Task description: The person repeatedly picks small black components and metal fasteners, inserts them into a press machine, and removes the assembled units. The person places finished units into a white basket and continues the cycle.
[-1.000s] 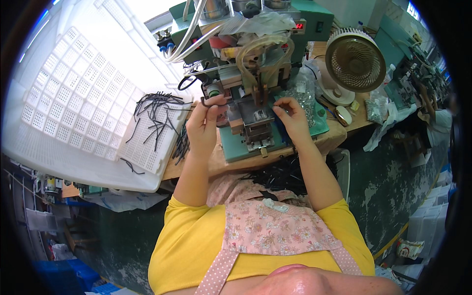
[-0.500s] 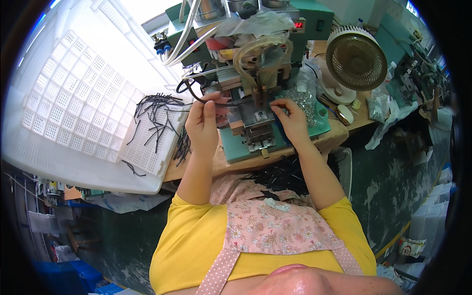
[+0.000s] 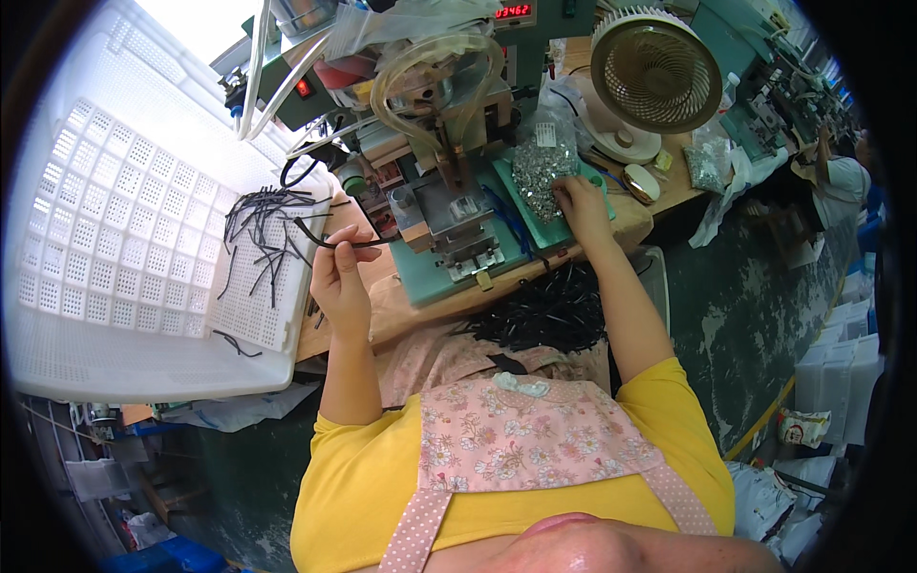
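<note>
Pinched between the fingers of my left hand [image 3: 342,282] is a short black cord-like strip [image 3: 308,230]. It is held left of the bench machine [image 3: 454,205], beside the white basket. My right hand [image 3: 585,208] is at the open clear bag of small shiny metal parts [image 3: 540,172], right of the machine. Its fingertips are drawn together over the parts, and whatever they grip is too small or hidden to make out. The machine's metal block stands between my two hands on a green base [image 3: 417,279].
Black strips [image 3: 272,229] lie in the large white perforated basket [image 3: 124,349] at the left. A dark heap of strips [image 3: 544,310] sits below the bench edge. A round fan [image 3: 657,76] stands at the back right. Another person [image 3: 841,172] is at the far right.
My left hand has drawn back from the machine, down and left, with the black strip. My right hand has moved from the machine's block to the bag of metal parts. The view has shifted.
</note>
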Tool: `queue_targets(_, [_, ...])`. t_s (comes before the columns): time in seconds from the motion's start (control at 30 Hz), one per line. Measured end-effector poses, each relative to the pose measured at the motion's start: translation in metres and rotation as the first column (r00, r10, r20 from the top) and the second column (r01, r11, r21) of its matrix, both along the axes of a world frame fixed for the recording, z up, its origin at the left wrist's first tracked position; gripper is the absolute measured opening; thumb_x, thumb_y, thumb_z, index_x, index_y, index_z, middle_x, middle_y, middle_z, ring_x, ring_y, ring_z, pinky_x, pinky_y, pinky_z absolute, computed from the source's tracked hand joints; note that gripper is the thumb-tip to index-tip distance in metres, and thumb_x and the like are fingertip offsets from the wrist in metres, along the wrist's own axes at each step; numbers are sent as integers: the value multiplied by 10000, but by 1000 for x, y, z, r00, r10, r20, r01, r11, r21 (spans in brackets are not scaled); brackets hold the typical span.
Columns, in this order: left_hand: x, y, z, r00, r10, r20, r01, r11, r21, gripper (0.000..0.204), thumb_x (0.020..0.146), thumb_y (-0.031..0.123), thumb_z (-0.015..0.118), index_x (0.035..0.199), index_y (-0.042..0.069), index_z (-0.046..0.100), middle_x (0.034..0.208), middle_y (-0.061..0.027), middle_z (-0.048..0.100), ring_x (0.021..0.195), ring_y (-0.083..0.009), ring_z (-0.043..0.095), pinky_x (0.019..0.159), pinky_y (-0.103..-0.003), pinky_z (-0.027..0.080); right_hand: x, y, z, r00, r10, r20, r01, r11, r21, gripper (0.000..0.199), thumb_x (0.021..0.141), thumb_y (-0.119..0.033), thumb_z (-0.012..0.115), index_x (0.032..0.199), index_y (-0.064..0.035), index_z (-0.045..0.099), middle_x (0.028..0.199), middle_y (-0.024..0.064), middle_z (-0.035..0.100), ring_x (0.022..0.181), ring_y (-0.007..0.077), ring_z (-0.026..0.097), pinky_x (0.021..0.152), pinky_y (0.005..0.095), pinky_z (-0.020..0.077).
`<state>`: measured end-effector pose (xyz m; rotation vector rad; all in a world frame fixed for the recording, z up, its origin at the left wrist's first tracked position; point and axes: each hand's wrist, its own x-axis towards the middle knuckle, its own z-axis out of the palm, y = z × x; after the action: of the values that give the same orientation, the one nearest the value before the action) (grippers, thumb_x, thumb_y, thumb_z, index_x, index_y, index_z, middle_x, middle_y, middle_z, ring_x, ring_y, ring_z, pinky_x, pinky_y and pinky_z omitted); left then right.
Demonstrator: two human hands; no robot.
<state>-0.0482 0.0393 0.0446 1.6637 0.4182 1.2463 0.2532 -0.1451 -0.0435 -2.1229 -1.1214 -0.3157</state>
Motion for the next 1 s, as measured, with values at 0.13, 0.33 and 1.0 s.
queue_targets(0.13, [-3, -1, -2, 1000, -3, -23, 4, 1000, 25, 227, 994, 138, 455, 1080, -31, 580, 936, -98, 651, 726, -115, 616, 718, -246, 491, 3, 10, -5, 999, -3, -43, 9, 987, 163, 152, 835, -88, 614, 982, -96, 652, 881, 84, 657, 861, 283, 603, 790, 376, 395])
queue_targets(0.33, [-11, 4, -8, 998, -2, -57, 0, 999, -36, 225, 991, 137, 462, 1079, -29, 585, 940, -90, 651, 737, -107, 618, 720, -234, 484, -4, 10, -12, 997, -76, 7, 73, 979, 191, 168, 876, -81, 570, 1028, -90, 642, 898, 98, 664, 854, 291, 603, 795, 379, 400])
queue_targets(1.0, [25, -9, 32, 1000, -4, 1, 3, 981, 196, 177, 965, 74, 489, 1068, -12, 605, 911, -80, 670, 720, -102, 629, 665, -228, 521, -75, 37, 67, 931, 220, -292, -115, 934, 338, 167, 858, -78, 635, 1016, -31, 612, 923, 82, 651, 889, 194, 616, 804, 292, 460])
